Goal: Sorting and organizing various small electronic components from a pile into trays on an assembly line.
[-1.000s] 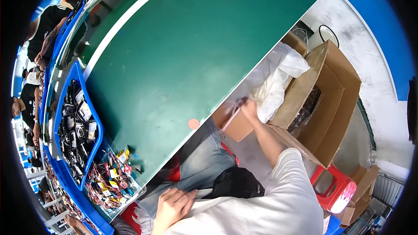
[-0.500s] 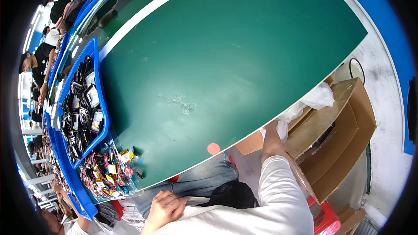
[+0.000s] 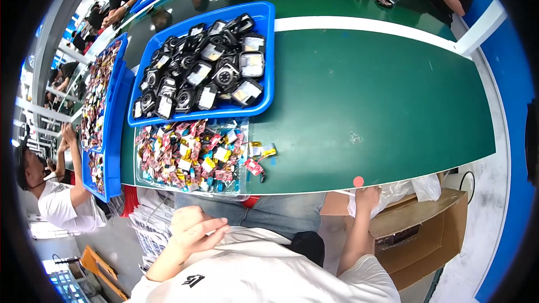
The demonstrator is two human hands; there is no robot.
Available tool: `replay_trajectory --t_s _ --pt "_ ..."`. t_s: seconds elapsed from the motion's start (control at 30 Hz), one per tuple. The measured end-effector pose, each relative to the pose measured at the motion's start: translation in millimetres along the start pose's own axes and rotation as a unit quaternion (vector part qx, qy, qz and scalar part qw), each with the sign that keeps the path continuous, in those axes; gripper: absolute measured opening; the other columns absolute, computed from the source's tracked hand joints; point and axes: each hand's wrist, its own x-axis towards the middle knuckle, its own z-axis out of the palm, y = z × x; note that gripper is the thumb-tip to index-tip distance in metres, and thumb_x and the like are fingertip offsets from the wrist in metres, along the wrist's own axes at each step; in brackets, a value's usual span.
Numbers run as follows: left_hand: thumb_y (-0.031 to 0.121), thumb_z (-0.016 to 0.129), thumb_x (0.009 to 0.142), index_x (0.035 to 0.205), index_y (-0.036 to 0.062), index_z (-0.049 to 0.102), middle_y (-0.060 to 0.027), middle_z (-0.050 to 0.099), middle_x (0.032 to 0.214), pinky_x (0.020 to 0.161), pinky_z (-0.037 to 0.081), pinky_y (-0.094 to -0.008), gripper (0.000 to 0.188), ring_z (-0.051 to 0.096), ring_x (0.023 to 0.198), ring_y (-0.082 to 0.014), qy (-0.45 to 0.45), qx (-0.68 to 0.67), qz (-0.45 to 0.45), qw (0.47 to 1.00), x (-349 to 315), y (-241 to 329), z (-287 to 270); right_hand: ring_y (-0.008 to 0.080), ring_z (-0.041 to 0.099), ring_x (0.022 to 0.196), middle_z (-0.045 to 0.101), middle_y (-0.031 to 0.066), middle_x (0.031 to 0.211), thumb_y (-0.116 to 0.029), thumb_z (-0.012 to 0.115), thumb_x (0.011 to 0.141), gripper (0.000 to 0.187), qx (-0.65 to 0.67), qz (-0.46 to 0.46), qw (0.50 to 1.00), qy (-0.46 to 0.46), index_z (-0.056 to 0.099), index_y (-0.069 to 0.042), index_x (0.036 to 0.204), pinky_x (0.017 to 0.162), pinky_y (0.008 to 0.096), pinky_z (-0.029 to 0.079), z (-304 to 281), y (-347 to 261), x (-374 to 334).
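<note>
My left hand [image 3: 196, 229] is raised in front of my white shirt, near the table's front edge. Its fingers are loosely curled, and nothing shows between them. Farther right, my right hand [image 3: 368, 197] is at the table edge with its fingers closed. A thin white piece [image 3: 343, 192] sticks out to its left, too small to identify. White plastic bagging [image 3: 394, 191] lies next to that hand, above an open cardboard box [image 3: 449, 221]. On the table before me, a clear tray [image 3: 242, 191] holds many small circuit boards with coloured wrapping [image 3: 185, 164].
A blue bin [image 3: 270, 73] full of black watch-like cases [image 3: 225, 76] stands behind the tray. More blue bins of parts [image 3: 112, 129] line the left side. A round red sticker [image 3: 358, 181] marks the green table [image 3: 382, 106]. Co-workers sit at left and far right.
My view has swung left, bringing the bins and tray toward the middle. My left hand has lifted off my shirt hem. My right hand has come up from the box to the table edge.
</note>
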Motion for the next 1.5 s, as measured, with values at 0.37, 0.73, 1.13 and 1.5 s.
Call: replay_trajectory --t_s 0.37,0.73,1.13,1.5 --pt "0.012 0.050 0.093 0.057 0.0013 0.055 -0.0059 0.053 0.054 0.050 0.035 -0.0290 0.037 0.046 0.049 -0.0182 0.244 0.013 -0.081 0.966 -30 -30 -45 0.0136 0.063 0.073 0.068 0.0076 0.096 -0.002 0.067 0.080 0.018 0.559 -0.429 0.698 -0.125 0.070 -0.005 0.098 0.058 0.0233 0.049 -255 -187 -70" --pt "0.001 0.057 0.082 0.056 0.0000 0.058 -0.0068 0.055 0.055 0.047 0.038 -0.0285 0.026 0.049 0.049 -0.0200 0.307 -0.056 -0.084 0.946 -70 -49 -71 0.0171 0.064 0.080 0.064 0.0117 0.097 0.009 0.055 0.073 0.026 0.470 -0.396 0.786 -0.063 0.067 0.001 0.095 0.071 0.0258 0.052 -273 -262 -56" --pt "-0.001 0.065 0.071 0.066 0.0006 0.063 -0.0067 0.062 0.060 0.048 0.040 -0.0277 0.006 0.055 0.050 -0.0191 0.251 -0.079 -0.069 0.962 -95 -127 -197 0.0253 0.053 0.110 0.053 0.0137 0.128 0.003 0.059 0.073 0.045 0.279 -0.331 0.901 -0.007 0.064 -0.008 0.116 0.089 0.0354 0.045 -301 -278 -96" --pt "0.001 0.062 0.078 0.066 0.0005 0.060 -0.0064 0.061 0.058 0.051 0.038 -0.0270 0.012 0.054 0.050 -0.0181 0.242 -0.121 -0.114 0.956 -89 -126 -191 0.0182 0.062 0.084 0.064 0.0117 0.099 0.005 0.063 0.080 0.022 0.489 -0.309 0.812 0.073 0.069 -0.002 0.099 0.077 0.0270 0.049 -266 -298 -85"
